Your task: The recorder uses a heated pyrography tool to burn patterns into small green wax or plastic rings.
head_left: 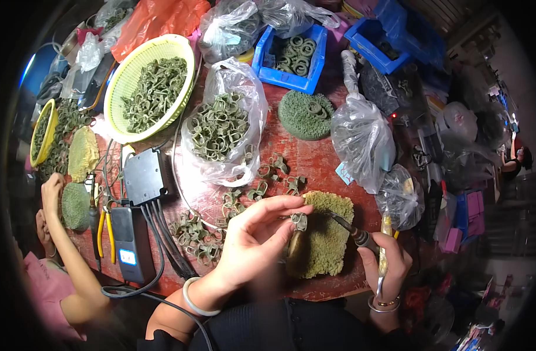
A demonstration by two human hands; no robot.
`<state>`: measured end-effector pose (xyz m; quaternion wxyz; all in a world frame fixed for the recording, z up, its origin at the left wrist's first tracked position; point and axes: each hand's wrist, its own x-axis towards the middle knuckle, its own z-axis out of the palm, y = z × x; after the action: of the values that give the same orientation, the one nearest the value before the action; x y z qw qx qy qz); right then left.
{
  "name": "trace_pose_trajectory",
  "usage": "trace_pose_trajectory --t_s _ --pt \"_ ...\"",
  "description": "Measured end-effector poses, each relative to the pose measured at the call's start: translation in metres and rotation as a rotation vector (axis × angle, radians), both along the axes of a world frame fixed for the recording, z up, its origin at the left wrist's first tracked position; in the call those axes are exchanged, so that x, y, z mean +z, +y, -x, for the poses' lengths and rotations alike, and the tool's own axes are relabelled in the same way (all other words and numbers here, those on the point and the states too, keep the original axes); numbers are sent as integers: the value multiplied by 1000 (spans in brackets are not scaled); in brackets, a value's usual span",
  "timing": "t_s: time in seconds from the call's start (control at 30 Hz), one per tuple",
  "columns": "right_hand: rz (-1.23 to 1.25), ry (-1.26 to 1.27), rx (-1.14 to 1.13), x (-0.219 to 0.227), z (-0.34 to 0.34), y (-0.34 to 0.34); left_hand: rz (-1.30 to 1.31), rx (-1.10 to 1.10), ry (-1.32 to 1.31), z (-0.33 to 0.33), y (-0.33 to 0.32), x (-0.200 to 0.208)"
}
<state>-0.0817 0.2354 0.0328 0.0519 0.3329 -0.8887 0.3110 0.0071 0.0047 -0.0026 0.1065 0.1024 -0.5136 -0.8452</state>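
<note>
My left hand (253, 237) pinches a small grey-green ring (299, 221) between thumb and fingertips. A rounded brownish piece (296, 244) shows just below it; whether the hand holds that too I cannot tell. My right hand (388, 263) is closed around a pen-like tool (361, 237) with a thin bent tip pointing left toward the ring. A slim gold-and-silver metal tool (383, 257) also lies in its grip. Beneath both tools is a rough yellow sponge-like block (329, 257). Loose grey-green rings (197, 234) are scattered left of my hand.
A yellow basket (108, 111), an open plastic bag (259, 126) and a blue bin (317, 79) hold rings. A green round pad (306, 120) stands beyond. Cables (165, 240) run from a black box (145, 175). At left, a person's arm (74, 257) rests near yellow-handled pliers (107, 234).
</note>
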Motion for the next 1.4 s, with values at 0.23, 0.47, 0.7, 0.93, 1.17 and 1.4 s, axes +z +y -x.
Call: trace_pose_trajectory --t_s 0.23,0.47,0.7,0.93,1.17,1.4 --pt "-65 68 -21 -5 4 0 -370 -8 74 6 -6 -5" --pt "5 17 -32 -6 8 -3 -405 52 -150 2 -10 6" --pt "75 -92 2 -5 6 -17 1151 251 -197 9 -1 2" --pt "49 -92 -6 -3 6 -9 1369 231 -165 6 0 -7" --pt "-139 -1 -33 -1 7 -1 889 279 -29 10 -5 2" --pt "-50 17 0 -5 9 -6 127 42 -79 4 -9 -1"
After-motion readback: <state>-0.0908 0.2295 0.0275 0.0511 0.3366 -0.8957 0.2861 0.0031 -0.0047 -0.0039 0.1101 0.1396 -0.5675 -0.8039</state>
